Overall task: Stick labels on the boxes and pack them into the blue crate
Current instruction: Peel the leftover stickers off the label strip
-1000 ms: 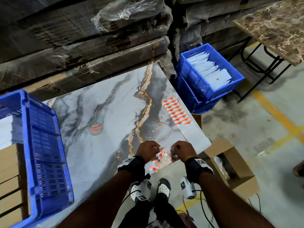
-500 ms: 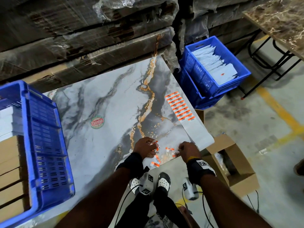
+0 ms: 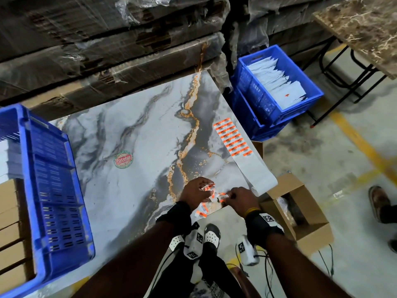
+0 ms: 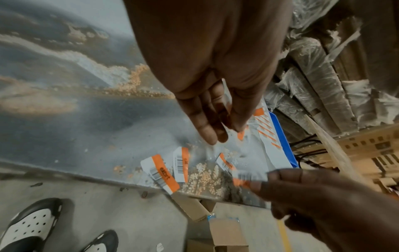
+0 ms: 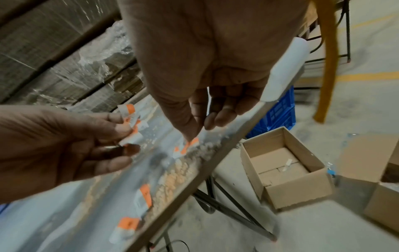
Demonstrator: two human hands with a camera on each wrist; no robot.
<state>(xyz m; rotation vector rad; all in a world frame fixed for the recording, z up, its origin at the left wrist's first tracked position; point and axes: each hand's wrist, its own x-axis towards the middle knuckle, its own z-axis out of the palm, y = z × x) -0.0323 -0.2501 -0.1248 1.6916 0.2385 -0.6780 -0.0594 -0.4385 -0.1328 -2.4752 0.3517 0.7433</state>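
Observation:
Small white labels with orange bands lie loose near the front edge of the marble table [image 3: 133, 190]; two of these loose labels [image 4: 161, 171] overlap there. My left hand [image 3: 204, 190] holds a small bunch of peeled labels [image 5: 129, 117] between its fingertips just above the table. My right hand [image 3: 228, 196] pinches one label [image 4: 245, 177] at the table edge, close beside the left hand. A label sheet [image 3: 233, 138] with orange labels lies at the table's right side. The blue crate [image 3: 49, 190] stands on the left, and brown boxes [image 3: 8, 222] show at its far left.
A second blue crate [image 3: 309, 82] with white packets sits stacked on another, on the floor at the right. An open cardboard box [image 3: 311, 231] stands under the table's right corner. Wrapped pallets rise behind the table. Another person's shoe [image 3: 378, 201] is at the right.
The left hand has lifted a little off the table with its bunch of labels. The right hand has closed in on a label at the table edge.

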